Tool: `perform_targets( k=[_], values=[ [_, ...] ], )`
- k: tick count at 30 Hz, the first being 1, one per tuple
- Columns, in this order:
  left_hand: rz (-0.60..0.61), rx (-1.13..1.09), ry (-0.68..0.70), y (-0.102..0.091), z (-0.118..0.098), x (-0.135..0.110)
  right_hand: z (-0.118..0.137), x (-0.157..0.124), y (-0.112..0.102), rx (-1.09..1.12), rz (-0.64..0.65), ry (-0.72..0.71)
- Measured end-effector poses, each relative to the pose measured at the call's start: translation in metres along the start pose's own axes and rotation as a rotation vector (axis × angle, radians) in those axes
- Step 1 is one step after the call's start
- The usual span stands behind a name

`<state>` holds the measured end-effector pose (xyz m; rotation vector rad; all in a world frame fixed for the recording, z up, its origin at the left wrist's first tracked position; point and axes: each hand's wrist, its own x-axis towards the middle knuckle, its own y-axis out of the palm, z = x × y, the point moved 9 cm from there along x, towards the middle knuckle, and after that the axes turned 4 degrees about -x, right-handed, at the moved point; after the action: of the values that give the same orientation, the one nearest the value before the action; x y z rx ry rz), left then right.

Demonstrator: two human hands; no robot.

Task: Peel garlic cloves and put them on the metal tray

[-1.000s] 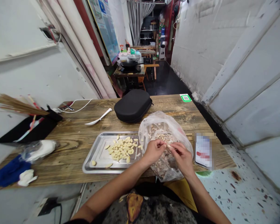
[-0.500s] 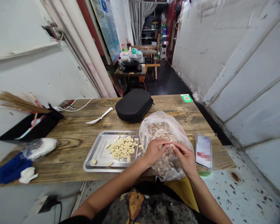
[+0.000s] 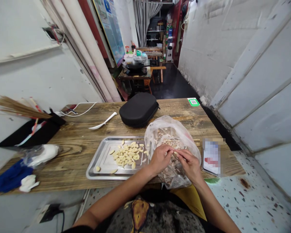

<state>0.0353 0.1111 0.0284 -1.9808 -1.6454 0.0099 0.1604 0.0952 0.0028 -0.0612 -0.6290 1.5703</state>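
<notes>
Over an open clear plastic bag full of papery skins, my two hands meet at the fingertips. My left hand is closed in a pinch beside a small pale-yellow garlic clove. Fingers of my right hand are pinched on the same clove from the other side. Left of the bag, a shallow metal tray carries several peeled garlic cloves, mostly in a loose heap, with a couple apart near its front edge.
On the wooden table sit a black zip case, a white spoon and, at the right, a phone. A black holder with a brush, a wrapped white bundle and blue cloth lie left.
My hands stay over the bag, with the fingertips slightly shifted. The clove between them now shows more of its yellow surface. The tray and bag have not moved.
</notes>
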Motion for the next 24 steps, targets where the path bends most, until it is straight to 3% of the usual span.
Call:
perform_targets(
  k=[4, 7, 10, 13, 16, 19, 21, 24],
  values=[
    [-0.028, 0.033, -0.093, -0.001, 0.005, 0.000, -0.002, -0.003, -0.002, -0.082, -0.059, -0.010],
    [-0.032, 0.061, -0.148, -0.001, 0.009, 0.000, 0.008, -0.005, -0.003, -0.223, -0.099, -0.116],
    [-0.026, 0.115, -0.124, 0.001, 0.005, -0.001, 0.020, -0.005, -0.006, -0.355, -0.152, -0.185],
    [-0.009, 0.148, -0.085, 0.003, 0.000, -0.002, 0.024, -0.004, -0.006, -0.396, -0.148, -0.153],
    [-0.042, 0.124, -0.150, 0.000, 0.008, -0.002, 0.015, -0.003, -0.009, -0.162, -0.146, -0.037],
    [-0.071, 0.118, -0.251, -0.005, 0.025, -0.002, -0.014, -0.004, -0.013, 0.300, -0.212, 0.262],
    [-0.030, 0.140, -0.268, -0.002, 0.032, -0.001, -0.029, -0.007, -0.005, 0.614, -0.196, 0.436],
    [0.059, 0.158, -0.237, 0.007, 0.032, -0.001, -0.033, -0.007, 0.006, 0.880, -0.124, 0.530]
  ],
)
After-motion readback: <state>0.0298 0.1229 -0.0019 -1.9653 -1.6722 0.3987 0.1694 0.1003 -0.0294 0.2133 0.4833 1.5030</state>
